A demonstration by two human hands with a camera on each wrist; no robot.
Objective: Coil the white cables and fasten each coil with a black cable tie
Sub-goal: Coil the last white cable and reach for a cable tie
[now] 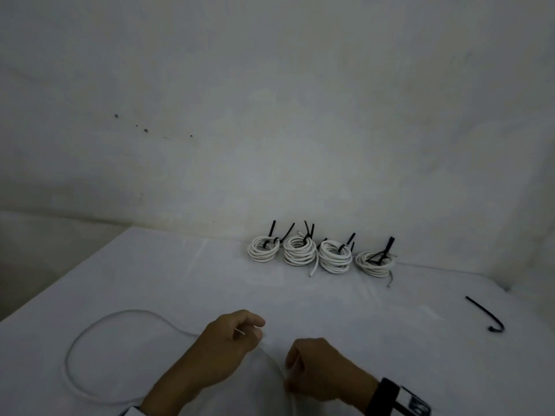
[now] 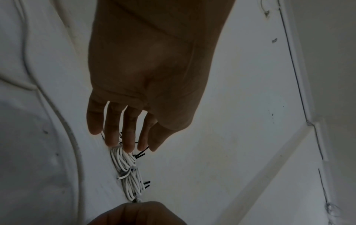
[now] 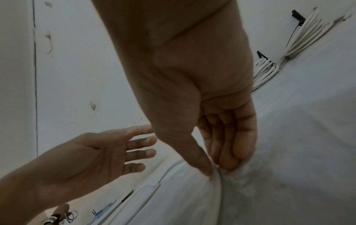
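A loose white cable [image 1: 69, 355] lies in a wide loop on the white-covered table [image 1: 390, 325] at the near left and runs toward my hands. My right hand [image 1: 289, 373] pinches this cable [image 3: 218, 190] between thumb and fingers [image 3: 231, 161] against the cloth. Just left of it my left hand [image 1: 249, 331] hovers with fingers [image 3: 138, 141] spread and holds nothing; the left wrist view shows its fingers [image 2: 123, 137] straight. One black cable tie [image 1: 484, 310] lies alone at the right.
Several tied white coils [image 1: 300, 250] with black tie ends sticking up stand in a row at the table's back edge against the wall. The table's left edge drops off at the far left.
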